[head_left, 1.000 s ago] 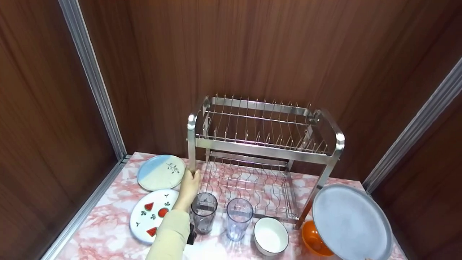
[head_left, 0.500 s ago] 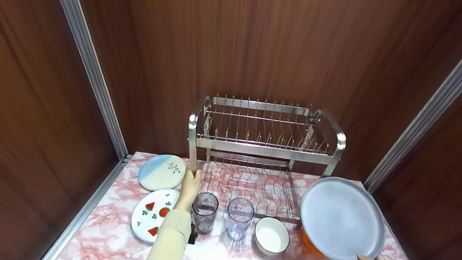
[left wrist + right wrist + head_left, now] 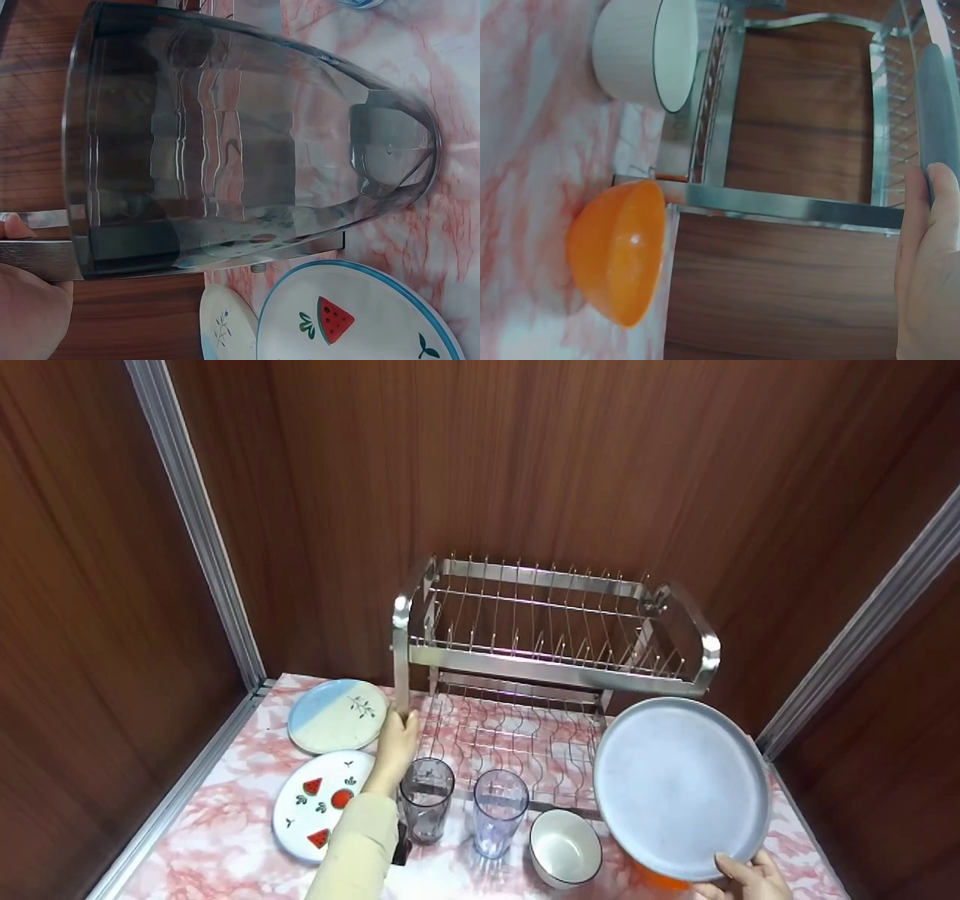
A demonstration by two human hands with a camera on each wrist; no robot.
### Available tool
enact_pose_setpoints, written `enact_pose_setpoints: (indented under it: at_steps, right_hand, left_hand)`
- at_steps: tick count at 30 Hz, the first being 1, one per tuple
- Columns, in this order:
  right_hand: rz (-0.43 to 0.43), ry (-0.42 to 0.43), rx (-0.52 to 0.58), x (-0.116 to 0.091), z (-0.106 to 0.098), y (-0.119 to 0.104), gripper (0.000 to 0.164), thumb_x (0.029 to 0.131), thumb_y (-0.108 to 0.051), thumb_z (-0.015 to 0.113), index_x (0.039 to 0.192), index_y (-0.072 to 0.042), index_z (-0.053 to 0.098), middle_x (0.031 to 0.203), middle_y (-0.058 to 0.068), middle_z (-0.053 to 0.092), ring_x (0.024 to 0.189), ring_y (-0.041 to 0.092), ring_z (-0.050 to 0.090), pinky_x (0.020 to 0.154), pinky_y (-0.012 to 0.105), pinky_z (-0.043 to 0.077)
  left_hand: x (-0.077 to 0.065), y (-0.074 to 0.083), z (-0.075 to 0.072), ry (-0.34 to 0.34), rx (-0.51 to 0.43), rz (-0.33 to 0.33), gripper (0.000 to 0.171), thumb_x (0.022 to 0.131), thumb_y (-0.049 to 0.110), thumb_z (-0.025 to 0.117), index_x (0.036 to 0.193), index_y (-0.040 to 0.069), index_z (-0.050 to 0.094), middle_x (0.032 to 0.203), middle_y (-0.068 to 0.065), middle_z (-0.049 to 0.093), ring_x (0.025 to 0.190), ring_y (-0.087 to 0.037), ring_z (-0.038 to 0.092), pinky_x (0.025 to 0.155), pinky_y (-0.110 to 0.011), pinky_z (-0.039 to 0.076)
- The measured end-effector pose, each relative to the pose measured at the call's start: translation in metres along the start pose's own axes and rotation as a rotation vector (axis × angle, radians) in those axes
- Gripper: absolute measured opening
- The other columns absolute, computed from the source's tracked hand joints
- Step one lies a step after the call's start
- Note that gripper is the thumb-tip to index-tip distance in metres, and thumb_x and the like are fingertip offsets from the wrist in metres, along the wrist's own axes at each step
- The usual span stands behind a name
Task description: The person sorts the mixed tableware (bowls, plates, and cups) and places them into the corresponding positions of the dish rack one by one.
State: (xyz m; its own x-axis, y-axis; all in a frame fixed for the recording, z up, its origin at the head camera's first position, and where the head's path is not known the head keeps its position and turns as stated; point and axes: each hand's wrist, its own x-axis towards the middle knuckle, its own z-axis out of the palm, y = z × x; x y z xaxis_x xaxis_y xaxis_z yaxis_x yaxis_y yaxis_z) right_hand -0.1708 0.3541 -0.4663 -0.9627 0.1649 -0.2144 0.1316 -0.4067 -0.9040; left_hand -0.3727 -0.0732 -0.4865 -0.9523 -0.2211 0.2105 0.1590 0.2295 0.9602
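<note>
Head view: pinching the gray round plate [image 3: 682, 787] by its lower rim with the right hand [image 3: 750, 877], tilted at lower right of the frame, partly covering the orange bowl [image 3: 615, 251]. Gripping the left front post [image 3: 402, 671] of the two-tier dish rack [image 3: 525, 666] with the left hand [image 3: 396, 741], left of center. Showing at bottom center a smoky tumbler [image 3: 427, 810], a clear tumbler [image 3: 499, 817] and a white bowl [image 3: 566, 851], with two patterned plates [image 3: 315, 817] at lower left

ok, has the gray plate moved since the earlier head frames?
Yes: the gray plate has gone left and up in the head view, judged against the rack.
</note>
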Motion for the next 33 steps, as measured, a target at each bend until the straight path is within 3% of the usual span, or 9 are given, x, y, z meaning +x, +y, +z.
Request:
enact_pose_setpoints:
  at_steps: [3, 6, 10, 14, 22, 33]
  right_hand:
    - [-0.013, -0.021, 0.006, 0.000, 0.005, -0.001, 0.035, 0.084, -0.001, 0.052, 0.083, -0.036, 0.059, 0.082, -0.002, 0.059, 0.071, 0.018, 0.064, 0.063, 0.031, 0.053]
    - [-0.082, -0.166, 0.077, 0.002, 0.006, -0.001, 0.036, 0.086, 0.003, 0.046, 0.091, -0.030, 0.060, 0.086, 0.000, 0.062, 0.076, 0.020, 0.064, 0.065, 0.033, 0.053]
    - [-0.127, -0.243, 0.138, 0.001, 0.014, -0.005, 0.034, 0.087, 0.003, 0.043, 0.097, -0.025, 0.058, 0.089, 0.002, 0.063, 0.077, 0.023, 0.065, 0.064, 0.032, 0.053]
    - [-0.168, -0.210, 0.111, -0.004, 0.028, -0.016, 0.030, 0.088, 0.002, 0.042, 0.100, -0.023, 0.055, 0.088, 0.003, 0.063, 0.075, 0.022, 0.065, 0.061, 0.030, 0.053]
    - [-0.247, -0.298, 0.159, -0.006, 0.050, -0.038, 0.032, 0.088, 0.007, 0.035, 0.106, -0.014, 0.051, 0.087, 0.008, 0.062, 0.069, 0.022, 0.064, 0.056, 0.028, 0.053]
    - [-0.220, -0.265, 0.094, -0.006, 0.070, -0.076, 0.032, 0.087, 0.008, 0.036, 0.104, -0.013, 0.054, 0.082, 0.008, 0.063, 0.068, 0.023, 0.064, 0.056, 0.029, 0.053]
  left_hand:
    - [0.000, -0.001, 0.001, 0.000, 0.005, -0.004, 0.019, 0.089, 0.011, 0.042, 0.103, -0.002, 0.045, 0.069, -0.003, 0.038, 0.064, -0.016, 0.040, 0.065, -0.027, 0.038]
    - [0.001, 0.000, 0.001, 0.002, 0.006, -0.006, 0.016, 0.089, 0.012, 0.042, 0.098, -0.002, 0.044, 0.067, -0.002, 0.038, 0.061, -0.014, 0.038, 0.060, -0.026, 0.037]
    - [0.001, 0.000, 0.001, 0.002, 0.004, -0.004, 0.018, 0.089, 0.012, 0.042, 0.100, -0.002, 0.044, 0.068, -0.002, 0.038, 0.062, -0.015, 0.038, 0.061, -0.026, 0.037]
    - [0.002, -0.001, 0.001, 0.006, 0.031, 0.001, 0.018, 0.089, 0.011, 0.042, 0.101, -0.002, 0.044, 0.070, -0.003, 0.039, 0.064, -0.016, 0.041, 0.063, -0.027, 0.038]
    - [0.002, -0.001, 0.001, 0.018, 0.068, 0.015, 0.016, 0.088, 0.011, 0.043, 0.097, -0.002, 0.045, 0.074, -0.006, 0.044, 0.068, -0.017, 0.044, 0.068, -0.029, 0.040]
    - [0.001, 0.000, 0.001, 0.020, 0.013, 0.018, 0.012, 0.087, 0.010, 0.042, 0.093, -0.001, 0.043, 0.067, -0.002, 0.037, 0.061, -0.015, 0.038, 0.060, -0.026, 0.036]
